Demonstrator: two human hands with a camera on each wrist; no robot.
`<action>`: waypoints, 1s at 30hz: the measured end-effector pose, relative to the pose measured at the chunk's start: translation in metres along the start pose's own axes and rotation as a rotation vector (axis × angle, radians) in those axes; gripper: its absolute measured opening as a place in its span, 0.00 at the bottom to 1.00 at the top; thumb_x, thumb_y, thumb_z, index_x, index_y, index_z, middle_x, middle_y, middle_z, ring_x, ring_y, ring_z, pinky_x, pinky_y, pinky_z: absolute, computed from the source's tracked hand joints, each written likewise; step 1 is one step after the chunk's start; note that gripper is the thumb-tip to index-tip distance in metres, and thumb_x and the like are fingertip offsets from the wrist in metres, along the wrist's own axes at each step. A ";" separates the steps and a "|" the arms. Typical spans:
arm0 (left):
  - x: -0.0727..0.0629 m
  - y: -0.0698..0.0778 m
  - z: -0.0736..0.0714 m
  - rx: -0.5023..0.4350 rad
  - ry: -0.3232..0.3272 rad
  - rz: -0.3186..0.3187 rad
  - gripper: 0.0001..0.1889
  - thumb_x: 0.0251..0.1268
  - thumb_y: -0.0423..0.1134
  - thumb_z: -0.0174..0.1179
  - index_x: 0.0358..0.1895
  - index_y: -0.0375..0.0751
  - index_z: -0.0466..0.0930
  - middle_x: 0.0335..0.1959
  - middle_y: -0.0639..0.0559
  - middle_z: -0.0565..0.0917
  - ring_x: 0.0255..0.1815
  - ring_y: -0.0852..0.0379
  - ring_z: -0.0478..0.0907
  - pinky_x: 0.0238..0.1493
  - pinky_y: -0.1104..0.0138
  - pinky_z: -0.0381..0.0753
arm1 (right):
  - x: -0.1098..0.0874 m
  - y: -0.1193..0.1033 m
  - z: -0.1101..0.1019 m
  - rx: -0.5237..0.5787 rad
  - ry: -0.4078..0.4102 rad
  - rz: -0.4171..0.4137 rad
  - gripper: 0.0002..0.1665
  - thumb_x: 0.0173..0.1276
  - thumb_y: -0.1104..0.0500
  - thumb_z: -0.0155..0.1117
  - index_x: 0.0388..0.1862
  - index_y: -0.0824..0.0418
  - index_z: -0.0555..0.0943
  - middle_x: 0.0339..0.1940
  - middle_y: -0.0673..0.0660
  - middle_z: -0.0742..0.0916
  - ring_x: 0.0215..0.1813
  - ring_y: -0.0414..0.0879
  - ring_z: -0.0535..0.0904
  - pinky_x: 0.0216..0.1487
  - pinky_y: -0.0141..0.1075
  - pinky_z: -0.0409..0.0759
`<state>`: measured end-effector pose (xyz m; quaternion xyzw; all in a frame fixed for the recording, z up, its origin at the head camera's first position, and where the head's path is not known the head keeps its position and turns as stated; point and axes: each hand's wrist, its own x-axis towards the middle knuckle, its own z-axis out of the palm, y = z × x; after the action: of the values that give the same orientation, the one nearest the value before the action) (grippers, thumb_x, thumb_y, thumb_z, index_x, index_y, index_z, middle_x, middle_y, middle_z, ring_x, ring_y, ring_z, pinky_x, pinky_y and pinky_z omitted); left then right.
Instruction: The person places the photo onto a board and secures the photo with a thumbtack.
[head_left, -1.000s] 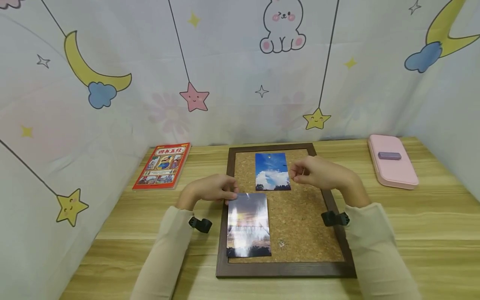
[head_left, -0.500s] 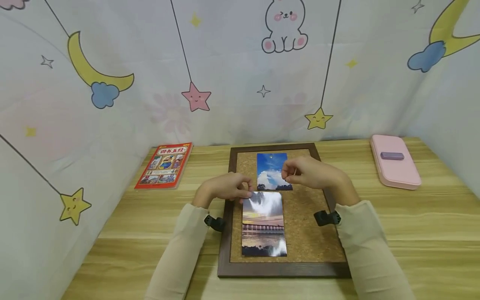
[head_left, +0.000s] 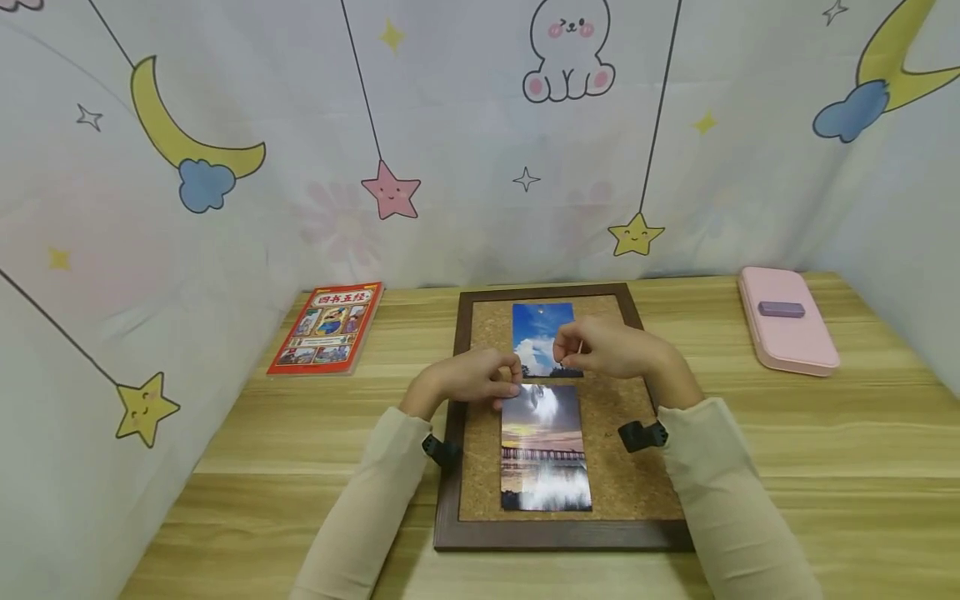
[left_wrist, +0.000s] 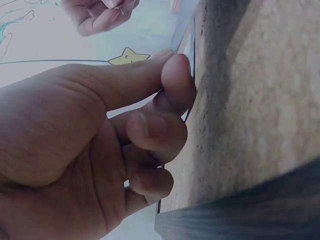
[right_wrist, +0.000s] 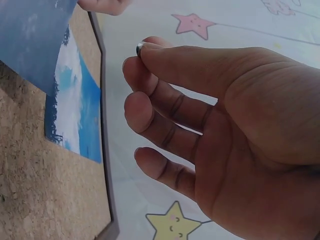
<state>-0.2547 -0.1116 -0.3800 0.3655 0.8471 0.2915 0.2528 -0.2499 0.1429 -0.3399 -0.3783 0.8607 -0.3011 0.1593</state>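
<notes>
A cork board [head_left: 630, 475] with a dark frame lies on the table. My left hand [head_left: 474, 375] pinches the top left corner of a sunset photo [head_left: 546, 454] over the board's lower half. Above it on the board is a blue sky photo [head_left: 534, 327], with a small gold dot like a thumbtack head near its top edge. My right hand [head_left: 609, 346] hovers over that photo's lower right part. In the right wrist view, its thumb and forefinger pinch a small shiny thumbtack [right_wrist: 140, 49], and the other fingers are loosely bent.
A red book [head_left: 327, 329] lies at the back left of the table. At the back right is a pink case [head_left: 787, 325] with a purple strap across it. A patterned cloth [head_left: 465, 125] hangs behind the table.
My left hand has moved right with the sunset photo, from the board's left edge towards its middle. My right hand has moved left, now in front of part of the sky photo.
</notes>
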 end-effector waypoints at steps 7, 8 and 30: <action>0.004 0.002 0.004 0.013 0.044 -0.015 0.02 0.77 0.35 0.55 0.43 0.41 0.75 0.23 0.51 0.83 0.24 0.57 0.81 0.31 0.70 0.71 | 0.006 0.004 0.005 -0.011 -0.023 0.009 0.03 0.73 0.69 0.59 0.38 0.64 0.80 0.33 0.56 0.83 0.34 0.47 0.77 0.37 0.39 0.76; 0.005 0.002 0.004 0.019 0.051 -0.019 0.02 0.77 0.35 0.55 0.42 0.41 0.75 0.23 0.51 0.83 0.24 0.58 0.81 0.31 0.70 0.70 | 0.007 0.005 0.006 -0.010 -0.026 0.009 0.03 0.73 0.69 0.59 0.38 0.64 0.80 0.33 0.55 0.83 0.34 0.47 0.77 0.37 0.39 0.76; 0.015 0.010 0.014 0.220 0.103 -0.104 0.04 0.76 0.39 0.57 0.41 0.45 0.77 0.21 0.56 0.81 0.20 0.62 0.72 0.28 0.69 0.68 | 0.021 0.018 0.024 -0.047 -0.093 0.067 0.03 0.70 0.66 0.64 0.35 0.62 0.82 0.29 0.49 0.83 0.31 0.41 0.76 0.34 0.35 0.74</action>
<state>-0.2500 -0.0903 -0.3864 0.3310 0.9037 0.2018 0.1819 -0.2616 0.1269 -0.3704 -0.3666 0.8713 -0.2575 0.2002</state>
